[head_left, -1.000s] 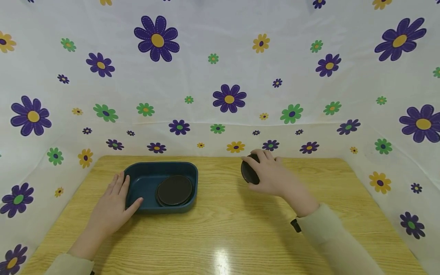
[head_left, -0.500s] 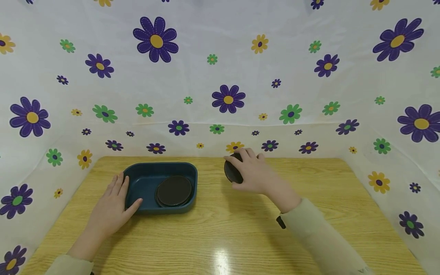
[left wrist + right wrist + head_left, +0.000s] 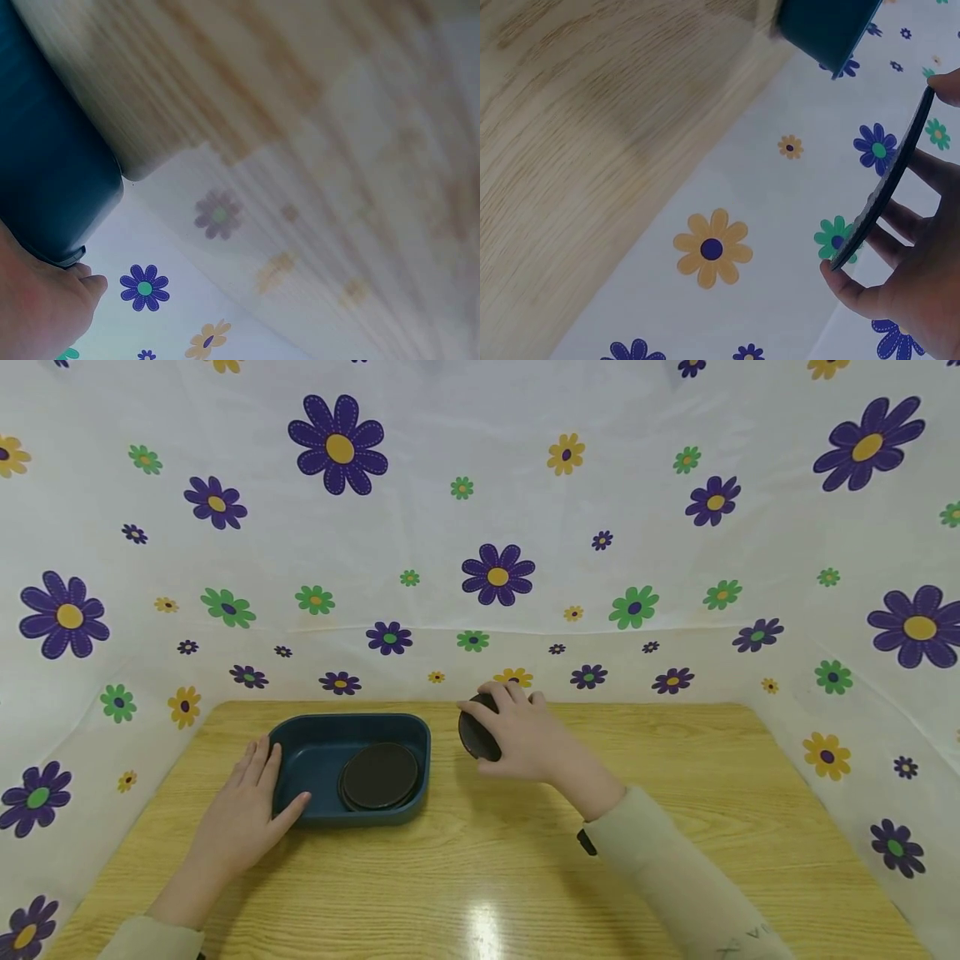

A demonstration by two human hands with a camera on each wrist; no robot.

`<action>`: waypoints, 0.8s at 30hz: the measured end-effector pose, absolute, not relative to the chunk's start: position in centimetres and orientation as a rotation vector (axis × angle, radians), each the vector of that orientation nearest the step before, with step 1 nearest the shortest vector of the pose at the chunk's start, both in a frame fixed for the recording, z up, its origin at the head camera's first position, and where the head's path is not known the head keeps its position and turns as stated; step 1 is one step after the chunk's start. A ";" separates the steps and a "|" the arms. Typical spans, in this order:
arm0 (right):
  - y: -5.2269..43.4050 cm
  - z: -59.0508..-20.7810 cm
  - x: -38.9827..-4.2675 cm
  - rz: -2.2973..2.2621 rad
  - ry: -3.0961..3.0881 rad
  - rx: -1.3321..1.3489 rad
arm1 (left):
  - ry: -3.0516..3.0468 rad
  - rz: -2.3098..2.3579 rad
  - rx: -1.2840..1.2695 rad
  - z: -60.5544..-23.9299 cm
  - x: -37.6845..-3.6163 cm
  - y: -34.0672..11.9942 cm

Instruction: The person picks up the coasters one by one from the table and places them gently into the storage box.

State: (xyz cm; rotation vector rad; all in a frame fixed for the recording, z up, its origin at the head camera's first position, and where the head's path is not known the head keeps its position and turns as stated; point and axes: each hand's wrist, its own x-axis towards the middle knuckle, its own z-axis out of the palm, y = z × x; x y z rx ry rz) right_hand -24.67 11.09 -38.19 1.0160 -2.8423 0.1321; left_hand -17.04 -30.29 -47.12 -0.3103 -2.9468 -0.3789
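1. The right hand (image 3: 525,735) holds a dark round disc (image 3: 477,735) by its rim, thumb on the near edge and fingers (image 3: 900,217) spread along the far edge; the disc is tilted on edge, above the table (image 3: 675,827) and clear of its surface.
2. This disc hangs just beside the right wall of the blue tray (image 3: 300,752), near the table's far edge, with a narrow gap between disc and tray.
3. The left hand (image 3: 243,814) lies against the tray's left wall, fingers straight and close together on the outside, thumb (image 3: 296,806) resting at the tray's near-left corner.
4. Inside the tray, a stack of dark round discs (image 3: 379,775) sits in the right half, touching the near wall; the left half of the tray floor is bare.
5. Bare wood runs from the tray's right side to the table's right edge, and across the whole near edge.
6. A flowered cloth (image 3: 495,527) rises straight from the far, left and right edges of the table.
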 end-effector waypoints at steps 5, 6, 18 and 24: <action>10.0 -38.5 -24.8 0.095 -2.803 1.063 | -2.949 -0.389 -0.307 -47.0 -17.0 -30.3; 9.8 -38.5 -24.9 0.093 -2.798 1.070 | -2.950 -0.389 -0.306 -47.0 -17.0 -30.3; 6.8 -39.0 -24.6 0.088 -2.777 1.157 | -2.948 -0.400 -0.301 -47.1 -16.9 -30.3; 5.0 -39.1 -24.3 0.025 -2.790 1.207 | -2.947 -0.399 -0.305 -47.1 -16.9 -30.3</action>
